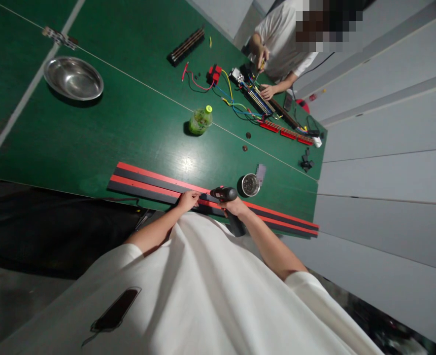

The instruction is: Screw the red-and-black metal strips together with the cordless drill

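Two long red and black strips (pixel 154 183) lie side by side along the near edge of the green table (pixel 129 123). My left hand (pixel 187 199) rests on the nearer strip with its fingers curled down on it. My right hand (pixel 236 206) is wrapped round the grip of a black and red electric screwdriver (pixel 223 194), whose tip points left at the strip close to my left hand. A small round metal tin (pixel 250 185) with small parts inside stands just beyond the tool.
A steel bowl (pixel 73 78) sits far left and a green bottle (pixel 200 121) mid-table. Across the table another person (pixel 282 42) in a white shirt handles coloured wires (pixel 236 101) and terminal strips (pixel 286 132). A black rail piece (pixel 186 46) lies at the back. Grey panels stand to the right.
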A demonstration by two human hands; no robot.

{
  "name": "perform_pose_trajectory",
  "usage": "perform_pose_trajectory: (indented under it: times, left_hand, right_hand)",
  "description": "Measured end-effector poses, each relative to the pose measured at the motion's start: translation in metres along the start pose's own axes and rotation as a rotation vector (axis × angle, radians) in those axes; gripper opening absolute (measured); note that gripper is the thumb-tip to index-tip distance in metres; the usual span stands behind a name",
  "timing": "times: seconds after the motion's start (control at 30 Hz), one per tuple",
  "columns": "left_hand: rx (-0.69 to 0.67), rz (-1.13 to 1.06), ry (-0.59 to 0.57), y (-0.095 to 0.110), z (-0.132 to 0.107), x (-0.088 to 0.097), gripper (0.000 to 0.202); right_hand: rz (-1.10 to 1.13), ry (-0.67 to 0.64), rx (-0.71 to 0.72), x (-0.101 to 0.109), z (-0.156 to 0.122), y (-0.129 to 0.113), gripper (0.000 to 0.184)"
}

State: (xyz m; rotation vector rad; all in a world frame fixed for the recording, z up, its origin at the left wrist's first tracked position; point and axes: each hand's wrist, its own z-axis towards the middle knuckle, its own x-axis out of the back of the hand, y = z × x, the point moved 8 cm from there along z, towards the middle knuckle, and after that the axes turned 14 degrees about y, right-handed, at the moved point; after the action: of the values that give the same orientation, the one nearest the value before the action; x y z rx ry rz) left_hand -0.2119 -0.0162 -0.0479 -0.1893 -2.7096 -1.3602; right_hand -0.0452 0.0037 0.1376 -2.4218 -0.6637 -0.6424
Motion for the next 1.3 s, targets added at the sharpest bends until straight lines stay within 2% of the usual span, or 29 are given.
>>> perform_pose_trajectory:
  times: [0.13, 0.23, 0.4, 0.47, 0.53, 0.67, 0.73, 0.87, 1.03, 1.13, 1.3]
  left_hand:
    - [0.014, -0.020, -0.012, 0.002, -0.002, 0.001, 0.029]
    - [0.023, -0.030, -0.024, 0.003, -0.003, 0.001, 0.028]
    - [0.024, -0.038, -0.033, 0.002, -0.003, 0.000, 0.027]
    - [0.020, -0.042, -0.030, 0.001, -0.002, -0.001, 0.027]
    - [0.019, -0.044, -0.022, -0.001, -0.001, -0.002, 0.026]
    - [0.020, -0.050, -0.010, -0.006, 0.000, -0.003, 0.024]
    - [0.019, -0.055, -0.010, -0.007, 0.000, -0.003, 0.023]
    - [0.018, -0.058, -0.012, -0.008, 0.001, -0.003, 0.022]
    - [0.019, -0.048, -0.010, -0.009, 0.002, -0.004, 0.021]
    - [0.015, -0.040, -0.001, -0.008, 0.001, -0.003, 0.020]
    - [0.003, -0.018, 0.023, -0.004, 0.000, -0.002, 0.017]
  right_hand:
    - [0.053, -0.023, -0.015, -0.001, -0.003, 0.004, 0.020]
    - [0.085, -0.049, -0.068, 0.000, 0.000, 0.013, 0.032]
    - [-0.090, -0.014, 0.124, 0.011, 0.010, 0.008, 0.024]
    - [-0.104, 0.006, 0.122, 0.015, 0.010, 0.010, 0.023]
    - [-0.088, 0.105, 0.129, 0.025, 0.010, 0.011, 0.030]
    - [-0.196, 0.474, 0.219, 0.063, 0.004, 0.008, 0.052]
    - [-0.239, 0.558, 0.223, 0.075, 0.001, 0.011, 0.054]
    - [-0.124, 0.557, 0.176, 0.084, 0.003, 0.026, 0.056]
    - [0.034, 0.475, 0.095, 0.080, 0.010, 0.045, 0.051]
    - [0.074, 0.471, 0.128, 0.074, 0.009, 0.042, 0.052]
    - [-0.011, 0.472, 0.242, 0.065, 0.001, 0.029, 0.046]
